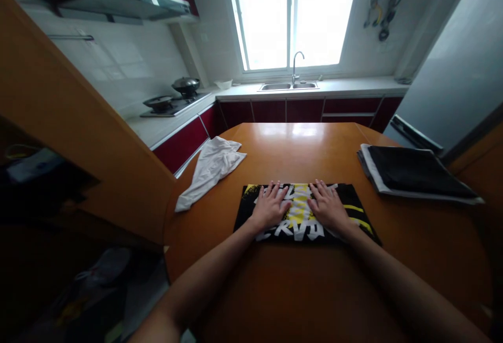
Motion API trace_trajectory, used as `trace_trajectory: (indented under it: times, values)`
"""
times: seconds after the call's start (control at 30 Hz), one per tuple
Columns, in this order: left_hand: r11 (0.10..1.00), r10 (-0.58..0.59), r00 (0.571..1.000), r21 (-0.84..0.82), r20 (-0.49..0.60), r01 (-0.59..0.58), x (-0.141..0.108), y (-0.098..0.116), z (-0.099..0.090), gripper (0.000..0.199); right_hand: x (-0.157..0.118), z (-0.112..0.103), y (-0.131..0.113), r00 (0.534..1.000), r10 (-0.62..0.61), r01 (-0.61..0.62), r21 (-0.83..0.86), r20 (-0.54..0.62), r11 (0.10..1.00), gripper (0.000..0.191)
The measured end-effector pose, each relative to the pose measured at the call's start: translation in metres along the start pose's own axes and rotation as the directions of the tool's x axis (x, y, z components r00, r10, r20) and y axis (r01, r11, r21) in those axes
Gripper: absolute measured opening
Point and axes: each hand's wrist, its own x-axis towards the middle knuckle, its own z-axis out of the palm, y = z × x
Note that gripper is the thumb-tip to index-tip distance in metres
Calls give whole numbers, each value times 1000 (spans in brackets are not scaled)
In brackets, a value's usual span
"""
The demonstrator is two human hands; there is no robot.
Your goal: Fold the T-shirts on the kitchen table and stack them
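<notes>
"Under the fingers [270, 189], in the head view, what was there?"

"A folded black cloth [245, 209] with white lettering and yellow marks. It lay flat on the wooden table [298, 157], directly beneath both palms."

"Were the fingers clenched?"

"No, both sets were released and spread, pointing away from the person. The left hand [270, 210] pressed on the print just left of its yellow middle band; the right hand [330, 207] rested just right of it, apart from the other."

"And around them?"

"Beyond the left fingertips and off to their left, a rumpled white cloth [217, 163] lay near the table's edge. Well to the right of the right fingers was a stack of black and pale cloths [422, 172], laid flat."

"Anything farther off?"

"Straight ahead of the fingers, past the table, a double sink [275, 86] with a curved faucet [294, 67] sat below a window [261, 18]. Far ahead and left, a lidded pot [186, 85] and a dark pan [157, 101] stood on the stove [178, 106]."
</notes>
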Motion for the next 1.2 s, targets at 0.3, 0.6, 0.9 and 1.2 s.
trace_trajectory:
  times: [0.3, 0.6, 0.9, 1.2]
  values:
    - [999, 45, 996, -6, -74, -45, -14, 22, -1, 54, -22, -5, -32, 999, -48, 48, -3, 19, 999, 58]
    - [996, 92, 994, 17, -58, -92, -29, 36, 9, 55, -41, -3, -43, 995, -89, 90, -9, 38, 996, 56]
    - [991, 85, 996, 101, -20, -82, -32, 39, 15, 55, -43, -17, -49, 995, -30, 27, 34, 95, 999, 58]
    - [996, 26, 998, 84, 58, -31, -26, 40, 10, 54, -68, -39, 6, 990, 122, -122, -6, 65, 992, 63]
